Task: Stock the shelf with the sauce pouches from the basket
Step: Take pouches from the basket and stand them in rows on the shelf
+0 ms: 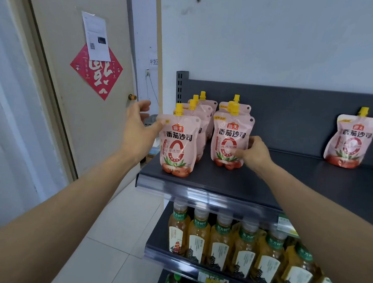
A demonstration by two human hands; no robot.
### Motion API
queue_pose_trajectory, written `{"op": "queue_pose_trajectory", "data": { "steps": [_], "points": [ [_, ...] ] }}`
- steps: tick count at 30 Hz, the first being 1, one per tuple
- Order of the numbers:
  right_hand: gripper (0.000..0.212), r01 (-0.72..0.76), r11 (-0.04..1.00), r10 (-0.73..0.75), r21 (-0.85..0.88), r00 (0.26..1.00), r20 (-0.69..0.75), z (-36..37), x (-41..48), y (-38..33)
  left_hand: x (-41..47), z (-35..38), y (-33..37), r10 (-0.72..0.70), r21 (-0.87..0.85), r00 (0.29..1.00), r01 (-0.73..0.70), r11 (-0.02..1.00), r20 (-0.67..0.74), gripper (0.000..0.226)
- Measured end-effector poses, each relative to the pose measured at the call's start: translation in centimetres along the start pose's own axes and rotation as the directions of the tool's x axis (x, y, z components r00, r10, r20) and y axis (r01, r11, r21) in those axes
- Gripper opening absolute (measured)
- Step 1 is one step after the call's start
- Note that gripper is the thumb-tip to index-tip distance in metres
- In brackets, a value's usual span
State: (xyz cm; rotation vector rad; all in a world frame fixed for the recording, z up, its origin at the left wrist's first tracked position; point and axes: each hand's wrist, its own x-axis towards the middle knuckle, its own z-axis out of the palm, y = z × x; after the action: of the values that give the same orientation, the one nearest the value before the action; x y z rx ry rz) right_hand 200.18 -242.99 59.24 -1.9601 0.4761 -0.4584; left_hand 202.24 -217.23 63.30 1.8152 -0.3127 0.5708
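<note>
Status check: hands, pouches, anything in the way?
Left hand open at front left pouch. Right hand grips front right pouch, upright on shelf. Nothing blocking the shelf front.

Your top shelf [289,178]: left pouch row [178,145] beside right pouch row [230,140], at its left end; lone pouch [350,141] far right; bottles [239,246] on lower shelf [178,264].

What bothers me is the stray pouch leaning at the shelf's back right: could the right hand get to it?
Probably yes: only bare shelf lies between the right hand and the stray pouch, though it now grips a front pouch.
</note>
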Motion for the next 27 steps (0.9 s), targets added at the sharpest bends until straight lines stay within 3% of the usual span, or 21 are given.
{"op": "queue_pose_trajectory", "data": {
  "steps": [3,6,12,16,18,21,23,25,27],
  "points": [
    [0.056,0.027,0.999,-0.030,-0.040,0.997,-0.074,-0.8,-0.7,0.0,-0.7,0.6,1.4,0.085,-0.055,0.989,-0.092,0.994,-0.125,0.039],
    [0.051,0.084,0.994,-0.094,-0.068,0.983,-0.156,-2.0,-2.4,0.0,-2.3,2.0,2.9,0.161,-0.116,0.982,-0.172,0.978,-0.101,0.030],
    [0.025,0.249,0.957,-0.276,-0.149,0.941,-0.195,-5.4,-9.8,2.9,-10.9,7.3,4.0,0.344,-0.195,0.906,-0.301,0.934,0.249,0.018],
    [0.015,0.246,0.949,-0.275,-0.198,0.952,-0.132,-6.9,-16.0,9.0,-17.9,11.5,1.1,0.248,-0.178,0.797,-0.178,0.968,0.550,0.015],
    [0.015,0.169,0.952,-0.189,-0.253,0.980,-0.056,-7.3,-18.2,13.1,-21.1,13.5,-1.2,0.130,-0.101,0.687,-0.083,0.991,0.715,0.016],
    [0.017,0.024,0.936,0.014,-0.352,0.994,0.106,-7.7,-20.4,19.7,-25.7,16.0,-5.2,-0.066,0.085,0.385,-0.031,0.996,0.921,0.020],
    [0.016,-0.091,0.917,0.178,-0.387,0.965,0.193,-7.9,-21.6,24.0,-28.5,17.1,-7.6,-0.184,0.196,0.210,-0.041,0.980,0.960,0.022],
    [0.013,-0.155,0.905,0.267,-0.397,0.932,0.245,-8.0,-22.7,27.8,-30.9,17.6,-10.0,-0.267,0.275,0.127,-0.052,0.960,0.955,0.024],
    [0.013,-0.179,0.875,0.327,-0.450,0.904,0.276,-7.9,-23.7,31.0,-33.0,17.9,-12.1,-0.338,0.345,0.098,-0.062,0.937,0.936,0.026]
  ]
}}
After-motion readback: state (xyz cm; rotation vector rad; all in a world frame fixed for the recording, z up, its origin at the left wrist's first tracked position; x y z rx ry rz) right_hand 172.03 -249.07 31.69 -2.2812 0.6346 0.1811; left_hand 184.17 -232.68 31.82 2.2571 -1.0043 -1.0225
